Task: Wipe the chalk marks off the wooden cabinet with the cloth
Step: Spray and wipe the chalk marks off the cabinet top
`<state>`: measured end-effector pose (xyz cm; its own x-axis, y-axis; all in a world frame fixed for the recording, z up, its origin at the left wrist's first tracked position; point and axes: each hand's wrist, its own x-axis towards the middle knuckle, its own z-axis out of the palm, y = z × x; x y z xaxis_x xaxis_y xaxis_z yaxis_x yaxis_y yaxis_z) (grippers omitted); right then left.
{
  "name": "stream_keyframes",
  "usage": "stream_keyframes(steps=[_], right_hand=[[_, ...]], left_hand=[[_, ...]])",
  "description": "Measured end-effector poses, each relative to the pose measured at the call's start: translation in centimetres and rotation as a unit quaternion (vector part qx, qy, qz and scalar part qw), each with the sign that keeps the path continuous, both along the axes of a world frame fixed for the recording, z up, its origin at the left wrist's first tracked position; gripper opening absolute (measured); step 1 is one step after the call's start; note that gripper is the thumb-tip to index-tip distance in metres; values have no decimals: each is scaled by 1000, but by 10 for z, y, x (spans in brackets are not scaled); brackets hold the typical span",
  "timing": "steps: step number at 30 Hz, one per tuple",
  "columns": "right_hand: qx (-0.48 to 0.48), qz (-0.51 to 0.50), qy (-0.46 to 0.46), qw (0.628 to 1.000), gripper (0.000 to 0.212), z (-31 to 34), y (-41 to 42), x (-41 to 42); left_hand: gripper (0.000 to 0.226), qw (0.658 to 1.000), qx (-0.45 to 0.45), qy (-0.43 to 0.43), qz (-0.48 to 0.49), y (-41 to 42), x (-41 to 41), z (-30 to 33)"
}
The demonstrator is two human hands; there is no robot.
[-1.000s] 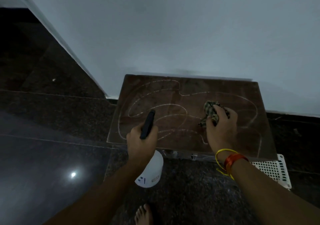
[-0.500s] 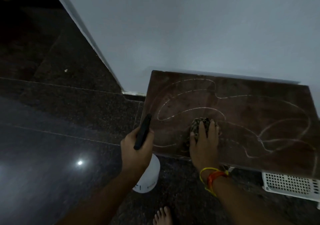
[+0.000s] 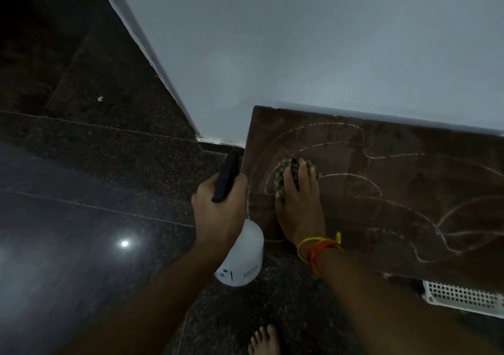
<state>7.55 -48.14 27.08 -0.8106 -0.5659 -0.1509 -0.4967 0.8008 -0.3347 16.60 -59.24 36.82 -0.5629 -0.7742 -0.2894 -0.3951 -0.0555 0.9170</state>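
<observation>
A pale wall (image 3: 300,41) stands behind the wooden cabinet (image 3: 409,191). The right hand (image 3: 300,204) presses the cloth (image 3: 281,174) on chalk marks (image 3: 354,177) with straight fingers. Just beside it, the left hand (image 3: 221,212) grips a spray bottle (image 3: 242,259).

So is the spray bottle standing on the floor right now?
No, the left hand holds the spray bottle up in the air beside the wooden cabinet.

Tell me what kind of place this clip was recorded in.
Probably a room in a home, dimly lit: polished dark stone floor, plain pale wall, and a low wooden cabinet set against it, with a white plastic basket on the floor beside it.
</observation>
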Motion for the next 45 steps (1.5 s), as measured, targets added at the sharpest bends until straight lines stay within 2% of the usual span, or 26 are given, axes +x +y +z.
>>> stream_keyframes(steps=[5, 12, 19, 22, 27, 34, 40, 45], right_hand=[[5, 39, 6, 999, 69, -2, 17, 27], [-8, 14, 31, 999, 62, -9, -21, -20], [-24, 43, 56, 997, 55, -5, -9, 31], [-25, 61, 78, 995, 54, -11, -24, 11], [-54, 27, 68, 996, 54, -16, -52, -13], [-27, 85, 63, 994, 56, -5, -24, 47], [-40, 31, 67, 996, 58, -12, -57, 16], [-13, 67, 61, 996, 60, -5, -34, 66]], left_hand=[[26, 999, -45, 18, -3, -12, -19, 11], [36, 993, -103, 63, -5, -36, -33, 13], [24, 991, -119, 68, 3, -58, -34, 3], [26, 989, -126, 75, 5, -65, -35, -2], [25, 987, -140, 75, -16, -75, -28, -14], [8, 993, -78, 74, -45, -88, -16, -35], [27, 995, -38, 74, -57, -91, -16, -53], [7, 995, -18, 79, -61, -82, -7, -50]])
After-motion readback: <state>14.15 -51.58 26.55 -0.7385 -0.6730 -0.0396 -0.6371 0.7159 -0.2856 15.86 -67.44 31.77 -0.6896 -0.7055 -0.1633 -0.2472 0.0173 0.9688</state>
